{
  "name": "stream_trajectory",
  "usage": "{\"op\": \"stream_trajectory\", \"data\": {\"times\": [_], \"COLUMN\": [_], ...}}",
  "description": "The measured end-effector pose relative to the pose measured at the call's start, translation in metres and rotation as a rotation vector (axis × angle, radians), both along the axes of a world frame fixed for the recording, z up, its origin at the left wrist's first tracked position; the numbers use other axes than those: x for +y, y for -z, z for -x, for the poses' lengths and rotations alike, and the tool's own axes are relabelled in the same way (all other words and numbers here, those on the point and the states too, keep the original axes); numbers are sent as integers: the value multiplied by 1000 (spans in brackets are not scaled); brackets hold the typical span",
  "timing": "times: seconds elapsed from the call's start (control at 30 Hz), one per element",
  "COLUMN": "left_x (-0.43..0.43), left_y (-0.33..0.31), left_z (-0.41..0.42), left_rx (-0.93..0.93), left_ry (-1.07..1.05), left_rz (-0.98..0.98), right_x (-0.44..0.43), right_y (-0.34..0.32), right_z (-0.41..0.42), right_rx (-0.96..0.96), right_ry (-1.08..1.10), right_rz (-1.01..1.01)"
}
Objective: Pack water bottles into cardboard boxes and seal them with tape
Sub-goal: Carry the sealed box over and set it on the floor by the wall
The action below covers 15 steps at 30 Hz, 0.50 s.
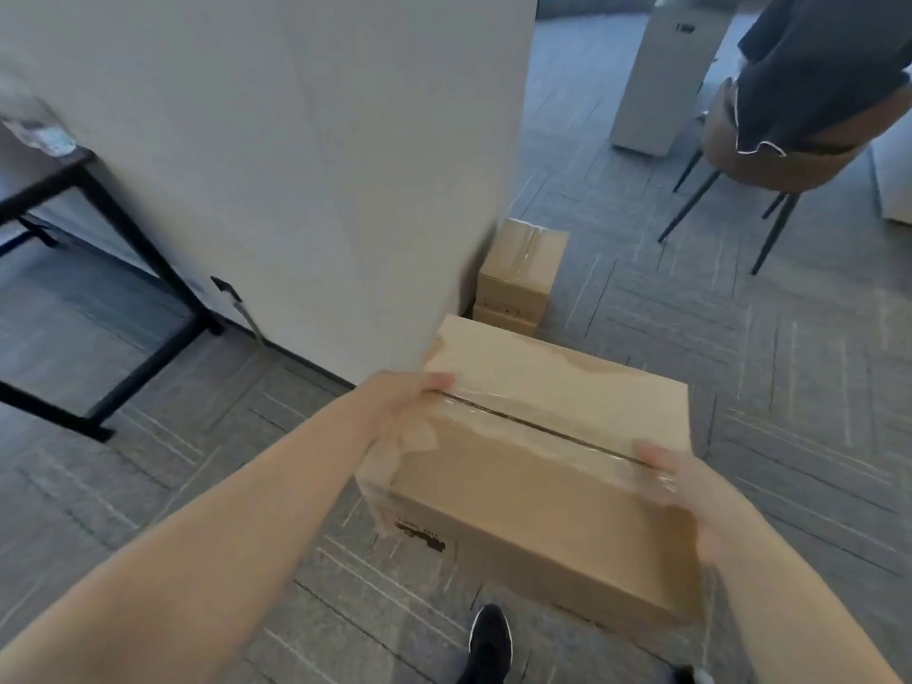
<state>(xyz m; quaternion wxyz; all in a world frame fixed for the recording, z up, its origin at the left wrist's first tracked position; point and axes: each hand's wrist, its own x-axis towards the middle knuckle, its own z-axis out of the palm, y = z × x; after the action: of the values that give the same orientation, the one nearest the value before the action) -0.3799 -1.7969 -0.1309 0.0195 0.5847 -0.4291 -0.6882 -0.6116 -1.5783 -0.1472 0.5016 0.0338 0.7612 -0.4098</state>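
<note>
The person holds a closed cardboard box [543, 466] in the lower centre of the frame, lifted above the grey carpet floor [740, 362]. The left hand [399, 412] grips the left end of the box: its thumb lies on the top edge, and its other fingers are hidden behind the end face. The right hand [691, 491] grips the right end in the same way, thumb on top, while the other fingers go down the side and are hidden. 1 strip of clear tape [543, 422] runs along the middle seam of the top flaps and folds down over both ends. On the left end it looks wrinkled.

Behind the held box, in the centre of the frame, 2 more cardboard boxes [520, 274] stand stacked on the floor, right against the corner of a white wall [296, 165]. The upper one has tape on its top. At the left there is a black table frame [113, 229]. At the upper right stands a brown chair [770, 145] with a dark cloth [814, 66] hanging over it. 1 black shoe [488, 644] shows at the bottom edge.
</note>
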Motion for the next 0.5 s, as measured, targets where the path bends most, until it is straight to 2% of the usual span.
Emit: {"op": "stream_trajectory", "data": {"times": [0.17, 0.3, 0.4, 0.5], "left_x": [-85, -156, -184, -218], "left_y": [28, 55, 76, 94], "left_z": [53, 85, 99, 132], "left_rx": [-21, 8, 18, 1], "left_ry": [-113, -297, -367, -450], "left_rz": [64, -23, -25, 14], "right_x": [-102, -212, -255, -296], "right_y": [-5, 14, 52, 112], "right_z": [70, 122, 154, 210], "right_rx": [-14, 21, 37, -28], "right_ry": [-80, -206, -262, -290], "right_rz": [-71, -107, -163, -183]}}
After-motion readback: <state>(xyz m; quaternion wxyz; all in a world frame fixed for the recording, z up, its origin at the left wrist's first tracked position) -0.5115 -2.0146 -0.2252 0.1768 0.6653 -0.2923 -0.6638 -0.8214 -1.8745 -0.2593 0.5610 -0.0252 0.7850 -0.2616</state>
